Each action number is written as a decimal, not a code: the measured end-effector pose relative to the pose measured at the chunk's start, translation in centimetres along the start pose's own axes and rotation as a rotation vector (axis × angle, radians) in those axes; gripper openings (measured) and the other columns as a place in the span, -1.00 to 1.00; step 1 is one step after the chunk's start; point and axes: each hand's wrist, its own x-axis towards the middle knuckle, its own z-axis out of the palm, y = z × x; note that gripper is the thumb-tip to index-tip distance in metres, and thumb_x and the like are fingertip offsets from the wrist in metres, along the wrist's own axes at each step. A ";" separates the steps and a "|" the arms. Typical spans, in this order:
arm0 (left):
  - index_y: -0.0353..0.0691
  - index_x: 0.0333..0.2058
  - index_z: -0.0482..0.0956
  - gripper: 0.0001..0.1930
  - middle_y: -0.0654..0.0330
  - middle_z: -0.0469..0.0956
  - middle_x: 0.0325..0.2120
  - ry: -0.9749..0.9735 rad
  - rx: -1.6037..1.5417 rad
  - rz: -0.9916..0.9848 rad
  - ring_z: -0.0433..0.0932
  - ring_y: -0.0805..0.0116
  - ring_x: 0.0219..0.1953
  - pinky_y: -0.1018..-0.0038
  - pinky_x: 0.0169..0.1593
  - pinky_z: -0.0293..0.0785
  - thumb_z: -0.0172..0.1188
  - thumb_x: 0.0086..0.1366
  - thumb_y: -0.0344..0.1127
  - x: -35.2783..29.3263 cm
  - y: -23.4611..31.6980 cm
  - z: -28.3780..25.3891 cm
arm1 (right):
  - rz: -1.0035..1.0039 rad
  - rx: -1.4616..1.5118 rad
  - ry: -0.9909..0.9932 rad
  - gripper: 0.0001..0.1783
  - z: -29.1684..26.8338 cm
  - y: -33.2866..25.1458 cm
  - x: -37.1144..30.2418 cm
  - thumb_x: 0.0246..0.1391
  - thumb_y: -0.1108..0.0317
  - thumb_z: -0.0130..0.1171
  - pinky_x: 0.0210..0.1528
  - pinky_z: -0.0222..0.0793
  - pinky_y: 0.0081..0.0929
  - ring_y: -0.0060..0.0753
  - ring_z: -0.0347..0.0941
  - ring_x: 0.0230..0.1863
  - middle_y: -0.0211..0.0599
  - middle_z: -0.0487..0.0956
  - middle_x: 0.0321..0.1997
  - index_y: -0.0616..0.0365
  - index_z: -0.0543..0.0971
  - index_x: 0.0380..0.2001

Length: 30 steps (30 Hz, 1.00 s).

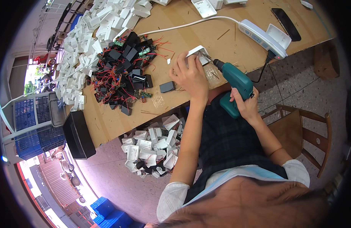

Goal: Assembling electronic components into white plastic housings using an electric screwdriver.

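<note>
My right hand (247, 103) grips the handle of a green power drill (238, 79). The tip of the drill reaches into a small white plastic casing (199, 48) on the table near its front edge. Around that casing my left hand (190, 76) is closed, its fingers on the left side. A small dark box (167, 87) lies just left of my left wrist. Farther left is a heap of black boxes with red wires and green circuit boards (124, 68). The exact spot where the tip meets the casing is hard to make out.
White casings (107, 22) are piled along the table's far left. A power strip (259, 37) with a black plug and a phone (285, 24) lie to the right. Below the table edge sits a heap of white casings (152, 146). A wooden chair (297, 129) stands at right.
</note>
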 end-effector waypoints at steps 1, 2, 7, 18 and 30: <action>-0.11 -0.25 0.68 -0.91 0.25 0.56 -0.04 -0.001 0.001 -0.003 0.50 0.19 0.12 0.15 0.20 0.22 0.35 0.28 -0.31 0.0 0.0 0.1 | -0.040 -0.021 0.016 -0.84 0.0 0.1 0.0 0.29 0.43 0.22 -0.37 0.47 -0.54 -0.55 0.52 -0.48 -0.32 0.57 -0.46 0.35 0.55 -0.21; -0.11 -0.25 0.68 -0.91 0.25 0.56 -0.04 -0.001 0.003 -0.005 0.50 0.19 0.12 0.14 0.20 0.22 0.35 0.28 -0.30 0.0 0.0 0.1 | -0.042 -0.021 0.015 -0.84 -0.1 0.3 0.1 0.29 0.43 0.22 -0.37 0.47 -0.54 -0.55 0.52 -0.48 -0.32 0.57 -0.46 0.35 0.55 -0.21; -0.12 -0.26 0.68 -0.91 0.25 0.56 -0.04 0.009 -0.005 0.001 0.50 0.19 0.12 0.14 0.20 0.22 0.35 0.28 -0.30 -0.1 0.1 0.2 | -0.132 0.004 -0.007 -0.71 -0.8 1.4 -0.3 0.21 0.43 0.30 -0.41 0.45 -0.58 -0.56 0.54 -0.47 -0.30 0.53 -0.31 0.39 0.55 -0.08; -0.13 -0.26 0.68 -0.89 0.20 0.56 -0.04 -0.002 0.003 0.017 0.48 0.15 0.13 0.13 0.22 0.21 0.36 0.27 -0.29 0.1 -0.2 -0.4 | -0.062 0.077 -0.018 -0.63 -4.0 0.7 -4.1 0.34 0.31 0.11 -0.31 0.44 -0.51 -0.50 0.50 -0.45 -0.25 0.58 -0.39 0.45 0.55 0.02; -0.08 -0.24 0.69 -0.78 0.29 0.59 -0.13 -0.463 -0.220 0.504 0.51 0.21 -0.08 0.23 0.00 0.33 0.45 0.10 -0.34 1.9 -4.0 -7.1 | -0.056 0.149 0.010 -0.80 -5.6 0.6 -5.2 0.28 0.44 0.18 -0.39 0.49 -0.53 -0.52 0.54 -0.48 -0.27 0.59 -0.46 0.39 0.55 -0.14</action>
